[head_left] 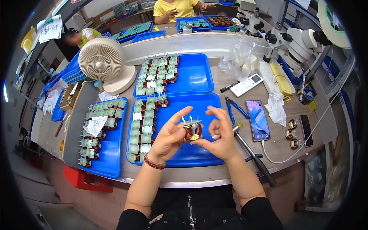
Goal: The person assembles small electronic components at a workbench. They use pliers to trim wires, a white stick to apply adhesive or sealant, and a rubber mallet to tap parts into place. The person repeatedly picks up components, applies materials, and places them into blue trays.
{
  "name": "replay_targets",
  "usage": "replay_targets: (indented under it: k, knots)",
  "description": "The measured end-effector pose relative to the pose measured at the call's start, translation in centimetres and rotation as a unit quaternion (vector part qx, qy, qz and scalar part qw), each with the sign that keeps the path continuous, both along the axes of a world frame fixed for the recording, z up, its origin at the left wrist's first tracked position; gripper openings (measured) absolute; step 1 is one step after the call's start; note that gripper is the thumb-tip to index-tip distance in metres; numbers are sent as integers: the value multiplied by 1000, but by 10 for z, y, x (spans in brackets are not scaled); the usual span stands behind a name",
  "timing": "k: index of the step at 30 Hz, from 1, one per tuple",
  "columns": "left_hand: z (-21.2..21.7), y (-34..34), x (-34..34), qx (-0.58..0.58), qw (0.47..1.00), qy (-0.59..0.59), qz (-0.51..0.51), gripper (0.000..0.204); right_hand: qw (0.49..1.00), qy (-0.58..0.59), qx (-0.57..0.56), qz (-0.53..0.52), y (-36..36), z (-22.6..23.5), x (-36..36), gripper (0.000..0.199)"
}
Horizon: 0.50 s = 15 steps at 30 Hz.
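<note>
Held coil: a copper-wound coil (188, 132) with a pale green plate and upright pins on top, between the two hands, above the near blue tray (191, 156).
Left hand (168, 136): thumb and bent fingers closed on the coil's left side; index finger stretched up, clear of it.
Right hand (221, 138): thumb and index spread wide apart, remaining fingers curled; thumb tip at the coil's foot, whether touching I cannot tell.
Left of the fingers: rows of finished-looking coils (147, 130) in the near tray; farther left, another blue tray (111, 153) with coils and a crumpled paper (95, 126).
Beyond the fingers: a far blue tray (197, 74), its coils grouped at its left; a beige fan (100, 63) off to the left.
Right of the fingers: a hammer (255, 158), blue-handled pliers (230, 109), then a lit phone (258, 119).
Farthest right: three loose coils (292, 134).
</note>
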<state>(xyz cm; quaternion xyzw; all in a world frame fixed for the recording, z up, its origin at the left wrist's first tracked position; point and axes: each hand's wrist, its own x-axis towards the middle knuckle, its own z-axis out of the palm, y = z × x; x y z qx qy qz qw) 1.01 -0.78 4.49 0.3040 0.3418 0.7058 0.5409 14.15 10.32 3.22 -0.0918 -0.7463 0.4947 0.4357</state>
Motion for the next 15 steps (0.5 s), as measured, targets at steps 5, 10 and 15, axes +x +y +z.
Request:
replay_targets:
  k: [5,10,15]
  knots:
    - [-4,-7,7,22,997,-74,-24,74,992,28,-11,121,3,-7,0,58]
    - [13,-14,1,3,997,73,-33,52,991,13,98,89,1,-2,0,52]
    - [34,-11,-29,-126,862,484,-78,52,967,-72,228,88,-9,-11,-4,42]
